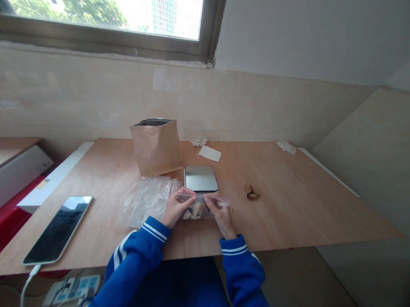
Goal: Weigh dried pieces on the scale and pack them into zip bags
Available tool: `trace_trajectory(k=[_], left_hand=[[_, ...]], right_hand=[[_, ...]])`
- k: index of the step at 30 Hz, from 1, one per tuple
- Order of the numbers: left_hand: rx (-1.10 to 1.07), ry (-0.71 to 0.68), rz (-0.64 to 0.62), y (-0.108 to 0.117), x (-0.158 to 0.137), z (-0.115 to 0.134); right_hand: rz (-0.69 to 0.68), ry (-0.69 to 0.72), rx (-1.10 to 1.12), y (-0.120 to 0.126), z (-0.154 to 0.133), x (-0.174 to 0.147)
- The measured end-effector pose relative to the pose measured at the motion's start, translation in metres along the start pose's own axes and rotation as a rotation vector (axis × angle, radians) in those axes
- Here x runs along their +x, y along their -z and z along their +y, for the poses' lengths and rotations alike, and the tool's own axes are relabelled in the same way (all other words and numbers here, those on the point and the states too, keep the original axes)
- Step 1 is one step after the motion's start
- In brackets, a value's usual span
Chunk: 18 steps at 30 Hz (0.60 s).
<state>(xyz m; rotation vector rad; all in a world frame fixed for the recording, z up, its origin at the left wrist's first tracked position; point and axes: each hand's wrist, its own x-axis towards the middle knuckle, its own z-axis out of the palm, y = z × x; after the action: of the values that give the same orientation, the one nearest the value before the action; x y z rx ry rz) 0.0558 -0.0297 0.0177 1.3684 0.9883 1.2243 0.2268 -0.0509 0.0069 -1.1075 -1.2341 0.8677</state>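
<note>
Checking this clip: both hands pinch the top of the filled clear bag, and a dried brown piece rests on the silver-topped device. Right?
Not quite: the head view shows the dried brown piece lying on the tabletop, to the right of the silver-topped device. The rest holds: left hand and right hand pinch the top of the filled clear bag.

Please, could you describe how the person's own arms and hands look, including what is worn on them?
The left hand and right hand are bare, without gloves. The left sleeve and right sleeve are long and bright blue, with thin white bands around both cuffs. White stripes also show along the left sleeve's outer side.
</note>
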Motion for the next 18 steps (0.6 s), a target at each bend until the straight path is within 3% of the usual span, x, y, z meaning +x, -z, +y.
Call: trace_trajectory(k=[18], left_hand=[[0.016, -0.030, -0.002, -0.0021, -0.0001, 0.0007]], right_hand=[[-0.006, 0.051, -0.014, -0.0057, 0.0006, -0.0004]])
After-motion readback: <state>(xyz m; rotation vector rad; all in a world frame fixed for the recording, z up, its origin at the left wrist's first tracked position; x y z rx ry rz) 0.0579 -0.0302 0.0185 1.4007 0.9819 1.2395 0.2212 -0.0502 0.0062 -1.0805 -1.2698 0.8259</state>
